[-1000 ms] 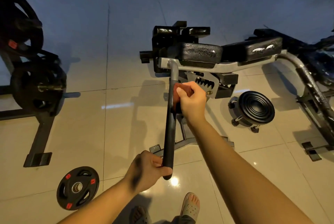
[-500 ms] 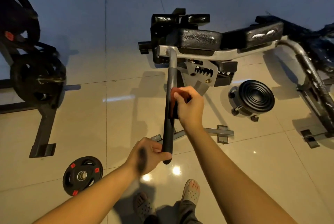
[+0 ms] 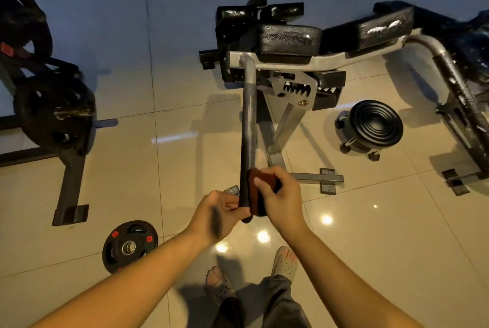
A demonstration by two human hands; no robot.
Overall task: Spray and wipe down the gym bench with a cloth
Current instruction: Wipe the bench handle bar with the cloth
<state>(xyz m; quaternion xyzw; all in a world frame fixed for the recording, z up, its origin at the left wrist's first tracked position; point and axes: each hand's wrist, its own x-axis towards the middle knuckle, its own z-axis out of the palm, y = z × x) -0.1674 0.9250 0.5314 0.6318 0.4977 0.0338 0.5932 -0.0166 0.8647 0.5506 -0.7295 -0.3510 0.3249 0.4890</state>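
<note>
One handle point(image 3: 248, 126), one cloth point(image 3: 253, 196)
The cloth is gripped round the handle by the right hand point(image 3: 281, 199); the handle's end is clasped by the left hand point(image 3: 215, 212).

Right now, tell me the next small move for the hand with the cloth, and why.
Probably slide the cloth up the handle bar toward the bench frame. The right hand grips the cloth against the bar's near end, right beside the left hand that holds the tip, so there is little bar left to wipe downward.
</note>
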